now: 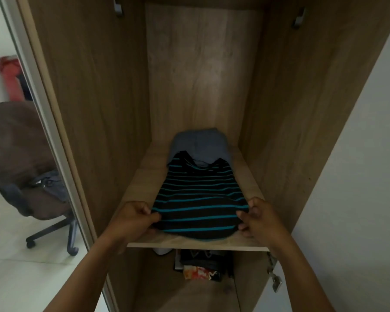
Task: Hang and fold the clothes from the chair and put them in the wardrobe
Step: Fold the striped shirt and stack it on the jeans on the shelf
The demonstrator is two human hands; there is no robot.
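While the left hand point(135, 218) at eight o'clock and right hand point(256, 218) at four pinch the shirt point(198, 203) laid on the shelf point(142, 176), letting go seems next.

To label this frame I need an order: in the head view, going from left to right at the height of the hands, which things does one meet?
office chair → left hand → striped shirt → right hand
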